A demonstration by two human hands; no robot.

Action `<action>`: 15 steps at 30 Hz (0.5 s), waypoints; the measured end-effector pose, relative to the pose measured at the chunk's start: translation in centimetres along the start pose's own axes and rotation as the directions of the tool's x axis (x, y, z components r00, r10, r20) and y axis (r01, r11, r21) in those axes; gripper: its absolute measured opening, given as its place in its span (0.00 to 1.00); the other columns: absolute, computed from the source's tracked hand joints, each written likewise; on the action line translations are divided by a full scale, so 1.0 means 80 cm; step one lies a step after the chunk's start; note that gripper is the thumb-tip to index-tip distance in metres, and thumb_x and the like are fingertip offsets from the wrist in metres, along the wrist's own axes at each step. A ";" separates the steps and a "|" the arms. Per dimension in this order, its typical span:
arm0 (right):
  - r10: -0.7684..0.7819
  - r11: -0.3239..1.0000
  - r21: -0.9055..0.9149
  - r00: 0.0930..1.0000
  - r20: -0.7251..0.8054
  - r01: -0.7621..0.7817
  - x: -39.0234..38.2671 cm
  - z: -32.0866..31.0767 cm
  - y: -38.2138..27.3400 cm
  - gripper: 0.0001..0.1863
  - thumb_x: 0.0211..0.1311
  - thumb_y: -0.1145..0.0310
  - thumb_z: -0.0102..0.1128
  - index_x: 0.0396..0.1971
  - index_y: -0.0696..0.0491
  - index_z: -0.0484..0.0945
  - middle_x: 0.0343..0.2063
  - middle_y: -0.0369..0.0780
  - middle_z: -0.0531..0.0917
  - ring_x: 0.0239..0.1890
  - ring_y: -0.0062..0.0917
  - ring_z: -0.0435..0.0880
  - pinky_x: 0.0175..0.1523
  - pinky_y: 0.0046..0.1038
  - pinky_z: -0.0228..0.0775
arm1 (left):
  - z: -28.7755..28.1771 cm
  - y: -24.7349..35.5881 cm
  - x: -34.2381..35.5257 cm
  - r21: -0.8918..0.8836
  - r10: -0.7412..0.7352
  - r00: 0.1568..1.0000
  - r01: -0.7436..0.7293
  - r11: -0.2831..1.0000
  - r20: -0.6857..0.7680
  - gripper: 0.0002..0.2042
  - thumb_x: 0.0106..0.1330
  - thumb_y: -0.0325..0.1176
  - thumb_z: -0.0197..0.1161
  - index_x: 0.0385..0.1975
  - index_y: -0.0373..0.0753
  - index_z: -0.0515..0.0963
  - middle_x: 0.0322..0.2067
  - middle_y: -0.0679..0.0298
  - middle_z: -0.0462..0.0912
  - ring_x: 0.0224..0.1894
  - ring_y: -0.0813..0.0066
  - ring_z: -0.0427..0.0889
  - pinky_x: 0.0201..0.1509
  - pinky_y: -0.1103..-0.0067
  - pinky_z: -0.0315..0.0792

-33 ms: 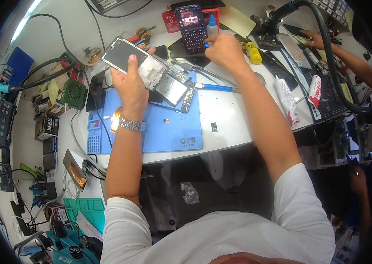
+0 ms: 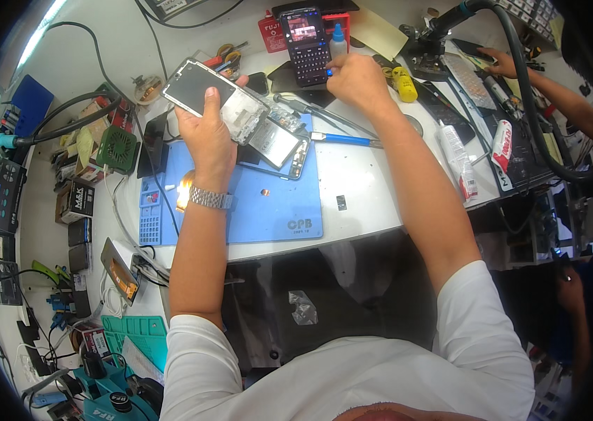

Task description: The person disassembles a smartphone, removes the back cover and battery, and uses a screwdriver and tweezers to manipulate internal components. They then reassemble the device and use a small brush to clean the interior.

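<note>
My left hand (image 2: 206, 130) is closed around an opened phone's frame (image 2: 237, 116), thumb on its black panel and fingers behind. Bare silvery metal shows along its right part. Just below it, another opened phone body (image 2: 277, 144) with a silvery inner plate lies on a blue work mat (image 2: 254, 210). My right hand (image 2: 358, 81) is curled beside the lower right corner of a propped-up phone (image 2: 305, 52), whose lit screen shows a picture above a keyboard. A small blue spot shows at the fingertips. Whether these fingers hold anything is hidden.
A blue-handled tool (image 2: 342, 138) lies right of the mat, beside long metal tools. A blue-capped bottle (image 2: 338, 42) and yellow container (image 2: 403, 84) stand behind. White tubes (image 2: 456, 161) lie farther right, near another person's arm (image 2: 556, 98). Cables and devices crowd the left.
</note>
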State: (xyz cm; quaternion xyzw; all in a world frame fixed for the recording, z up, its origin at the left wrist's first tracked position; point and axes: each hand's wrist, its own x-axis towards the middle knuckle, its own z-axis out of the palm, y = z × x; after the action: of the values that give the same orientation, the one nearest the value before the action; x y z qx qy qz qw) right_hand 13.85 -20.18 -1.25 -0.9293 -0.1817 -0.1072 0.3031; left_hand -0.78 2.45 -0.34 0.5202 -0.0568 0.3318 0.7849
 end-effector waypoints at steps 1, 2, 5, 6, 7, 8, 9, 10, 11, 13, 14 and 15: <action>0.003 1.000 -0.008 1.000 0.017 -0.003 0.000 0.001 0.000 0.21 0.55 0.66 0.66 0.50 0.48 0.94 0.45 0.48 0.93 0.52 0.44 0.92 0.62 0.40 0.83 | 0.001 0.000 0.000 0.007 -0.003 1.000 0.003 1.000 -0.007 0.19 0.82 0.22 0.53 0.70 0.34 0.63 0.59 0.50 0.80 0.57 0.47 0.90 0.60 0.58 0.91; -0.002 1.000 -0.014 1.000 0.021 0.003 0.001 0.001 -0.001 0.21 0.56 0.66 0.66 0.50 0.48 0.94 0.45 0.48 0.93 0.52 0.44 0.92 0.62 0.40 0.83 | 0.001 0.000 0.000 0.009 -0.001 1.000 0.001 1.000 -0.008 0.19 0.82 0.22 0.53 0.70 0.34 0.63 0.59 0.50 0.80 0.57 0.47 0.90 0.59 0.58 0.91; -0.037 0.999 0.006 0.999 0.008 0.037 0.000 0.003 -0.001 0.19 0.61 0.65 0.65 0.51 0.47 0.94 0.45 0.49 0.93 0.52 0.45 0.91 0.62 0.41 0.83 | 0.003 0.001 0.001 0.014 0.000 1.000 0.000 1.000 -0.006 0.19 0.82 0.22 0.53 0.70 0.33 0.63 0.58 0.50 0.81 0.56 0.47 0.91 0.58 0.59 0.91; -0.049 0.999 0.015 0.999 -0.004 0.049 0.000 0.004 -0.001 0.18 0.63 0.65 0.64 0.51 0.46 0.93 0.45 0.49 0.93 0.51 0.45 0.91 0.62 0.41 0.83 | 0.003 0.002 0.001 0.015 0.000 1.000 0.000 1.000 -0.005 0.19 0.82 0.21 0.52 0.70 0.33 0.63 0.58 0.50 0.81 0.56 0.47 0.91 0.57 0.59 0.92; -0.064 0.997 0.032 0.998 -0.015 0.064 -0.001 0.005 -0.001 0.18 0.65 0.65 0.64 0.52 0.46 0.93 0.45 0.49 0.93 0.51 0.46 0.91 0.61 0.42 0.82 | 0.004 0.002 0.000 0.014 -0.007 1.000 0.007 1.000 -0.007 0.19 0.82 0.21 0.52 0.70 0.33 0.63 0.57 0.50 0.81 0.55 0.47 0.91 0.56 0.60 0.92; -0.076 0.996 0.046 0.997 -0.028 0.077 -0.002 0.007 -0.002 0.17 0.68 0.65 0.63 0.53 0.46 0.93 0.45 0.50 0.92 0.50 0.47 0.91 0.61 0.42 0.82 | 0.004 0.003 0.000 0.013 -0.014 1.000 0.014 1.000 -0.008 0.19 0.82 0.21 0.52 0.69 0.33 0.64 0.57 0.50 0.81 0.55 0.47 0.91 0.55 0.60 0.92; -0.098 0.993 0.062 0.994 -0.048 0.101 -0.003 0.009 -0.002 0.17 0.70 0.65 0.62 0.54 0.46 0.92 0.44 0.51 0.92 0.50 0.48 0.90 0.60 0.42 0.81 | 0.004 0.004 -0.001 0.009 -0.020 1.000 0.020 1.000 -0.006 0.19 0.82 0.21 0.52 0.69 0.32 0.64 0.56 0.50 0.82 0.54 0.48 0.92 0.54 0.60 0.93; -0.102 0.991 0.078 0.994 -0.048 0.106 -0.004 0.010 -0.003 0.17 0.71 0.65 0.62 0.55 0.46 0.92 0.45 0.51 0.92 0.50 0.48 0.90 0.60 0.42 0.81 | 0.005 0.004 0.000 0.014 -0.021 1.000 0.021 1.000 -0.010 0.18 0.82 0.21 0.52 0.69 0.32 0.64 0.55 0.49 0.82 0.54 0.48 0.92 0.54 0.60 0.93; -0.116 0.988 0.095 0.992 -0.056 0.121 -0.005 0.012 -0.003 0.17 0.72 0.64 0.62 0.55 0.45 0.91 0.45 0.51 0.92 0.50 0.48 0.90 0.60 0.42 0.81 | 0.005 0.004 0.000 0.014 -0.020 1.000 0.020 1.000 -0.010 0.18 0.82 0.21 0.51 0.68 0.32 0.65 0.55 0.49 0.82 0.54 0.48 0.92 0.53 0.60 0.93; -0.132 0.984 0.109 0.990 -0.057 0.138 -0.006 0.014 -0.005 0.17 0.72 0.64 0.62 0.55 0.45 0.91 0.45 0.51 0.92 0.49 0.49 0.90 0.60 0.42 0.81 | 0.005 0.004 0.000 0.015 -0.023 1.000 0.023 1.000 -0.014 0.18 0.81 0.21 0.51 0.68 0.32 0.66 0.54 0.49 0.82 0.53 0.48 0.92 0.52 0.61 0.93; -0.134 0.985 0.106 0.990 -0.049 0.138 -0.006 0.014 -0.006 0.17 0.72 0.64 0.63 0.55 0.45 0.92 0.44 0.51 0.92 0.49 0.49 0.90 0.60 0.42 0.81 | 0.005 0.004 0.000 0.016 -0.027 0.999 0.028 0.999 -0.019 0.18 0.81 0.21 0.51 0.68 0.31 0.66 0.54 0.49 0.82 0.53 0.47 0.92 0.52 0.61 0.93; -0.122 0.987 0.097 0.992 -0.031 0.124 -0.006 0.014 -0.006 0.16 0.71 0.64 0.64 0.55 0.45 0.92 0.44 0.51 0.92 0.49 0.49 0.90 0.60 0.42 0.81 | 0.005 0.004 0.000 0.012 -0.025 1.000 0.025 1.000 -0.013 0.18 0.81 0.21 0.51 0.68 0.31 0.66 0.54 0.49 0.82 0.53 0.47 0.92 0.52 0.61 0.93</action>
State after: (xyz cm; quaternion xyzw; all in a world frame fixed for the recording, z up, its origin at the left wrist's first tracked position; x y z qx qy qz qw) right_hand 13.33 -19.26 -2.02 -0.8988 -0.2401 -0.1281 0.3437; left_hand -0.85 2.21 0.12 0.5233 -0.0433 0.3255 0.7863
